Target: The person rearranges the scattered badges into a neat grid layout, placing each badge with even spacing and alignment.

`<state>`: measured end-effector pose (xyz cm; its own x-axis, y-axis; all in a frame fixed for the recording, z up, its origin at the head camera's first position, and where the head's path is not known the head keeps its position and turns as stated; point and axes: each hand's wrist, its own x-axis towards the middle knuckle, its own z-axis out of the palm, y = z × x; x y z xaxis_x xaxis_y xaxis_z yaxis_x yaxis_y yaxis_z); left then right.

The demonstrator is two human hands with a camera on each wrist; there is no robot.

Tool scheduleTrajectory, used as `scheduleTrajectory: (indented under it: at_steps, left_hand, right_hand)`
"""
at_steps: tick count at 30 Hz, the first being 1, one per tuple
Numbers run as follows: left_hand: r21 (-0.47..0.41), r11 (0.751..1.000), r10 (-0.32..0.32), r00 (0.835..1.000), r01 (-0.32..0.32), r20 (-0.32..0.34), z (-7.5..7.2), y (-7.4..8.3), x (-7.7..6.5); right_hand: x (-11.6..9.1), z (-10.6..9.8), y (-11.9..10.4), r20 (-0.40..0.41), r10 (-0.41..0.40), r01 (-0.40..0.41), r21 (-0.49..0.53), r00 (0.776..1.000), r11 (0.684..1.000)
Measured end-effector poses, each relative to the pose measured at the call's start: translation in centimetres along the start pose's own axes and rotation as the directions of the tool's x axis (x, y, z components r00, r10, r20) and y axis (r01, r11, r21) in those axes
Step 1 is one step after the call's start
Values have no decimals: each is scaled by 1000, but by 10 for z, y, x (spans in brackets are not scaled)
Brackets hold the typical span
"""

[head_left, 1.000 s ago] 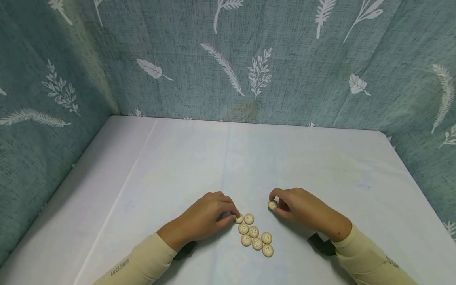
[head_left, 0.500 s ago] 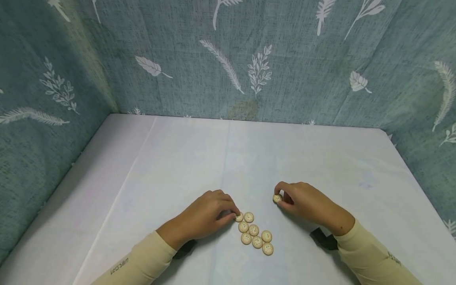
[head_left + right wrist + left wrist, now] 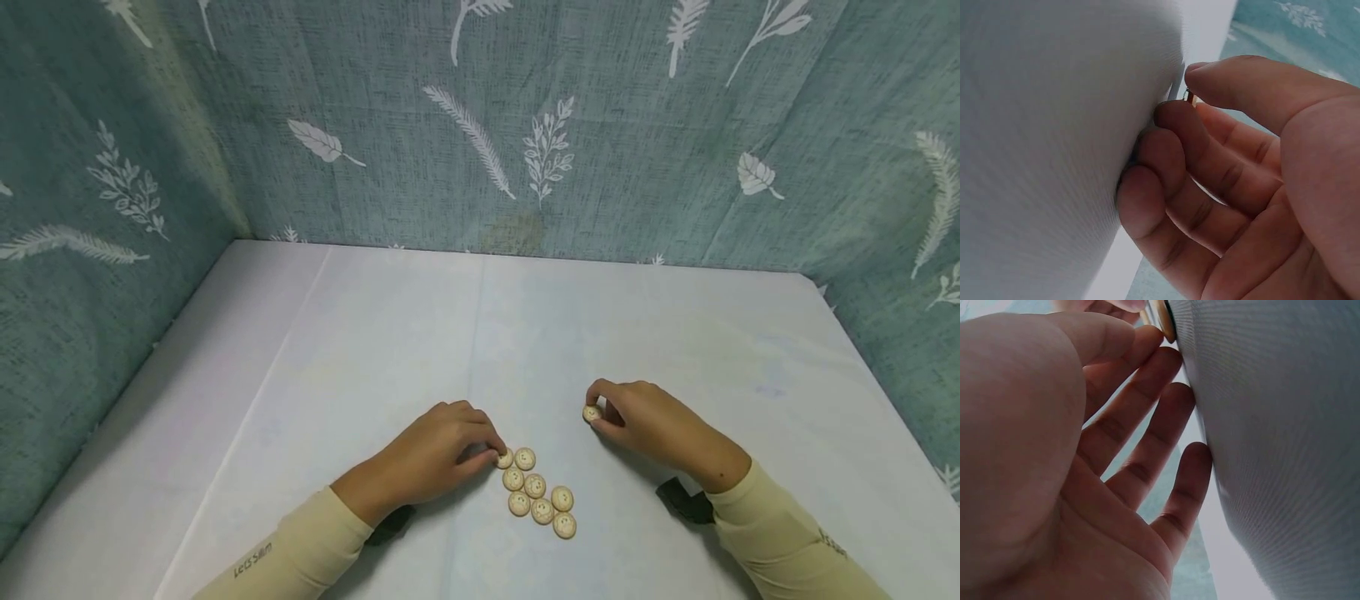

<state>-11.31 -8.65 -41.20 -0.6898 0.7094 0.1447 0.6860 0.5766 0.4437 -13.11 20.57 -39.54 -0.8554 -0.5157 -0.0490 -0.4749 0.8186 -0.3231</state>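
My right hand point(image 3: 648, 421) pinches a round pale wooden button point(image 3: 592, 413) between thumb and index finger, right at the tabletop. Only a thin edge of that button point(image 3: 1190, 97) shows between the fingertips in the right wrist view. To the left, my left hand point(image 3: 438, 450) has its thumb and index fingertips on the top left button point(image 3: 506, 458) of a small group, partly covering it. Its other fingers point(image 3: 1191, 465) rest loosely against the cloth. Several matching buttons point(image 3: 535, 486), with dark marks in their middles, lie flat and close together between the hands.
A white cloth point(image 3: 360, 333) with fold lines covers the table. Green-grey fabric with white leaf prints point(image 3: 405, 167) hangs along the back and both sides. A dark strap piece point(image 3: 684, 502) sits under the right wrist.
My right hand has drawn away to the right and towards the back, taking its button along the table. The left hand and the grouped buttons have kept their places.
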Motion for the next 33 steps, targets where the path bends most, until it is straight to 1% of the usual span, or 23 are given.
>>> scheduleTrajectory:
  at_steps: [5,9,14,20,26,33]
  left_hand:
    - [-4,1000,-8,1000,8,7,1,1,-1]
    - [8,1000,-4,1000,4,-4,1,1,0]
    - [5,1000,-1,1000,1,4,3,1,0]
    - [11,1000,-6,1000,6,-2,2,0,0]
    - [5,1000,-11,1000,11,18,2,1,-1]
    - [19,1000,-5,1000,5,-7,1,0,1]
  right_hand:
    - [0,1,2,22,14,-14,18,1000,1000]
    - [0,1,3,19,16,-16,24,1000,1000]
    - [-1,3,4,19,17,-18,45,1000,999]
    - [1,5,5,15,37,-38,74,999,997]
    - [1,7,6,44,47,-51,85,998,995]
    - [2,3,6,32,45,-48,89,998,995]
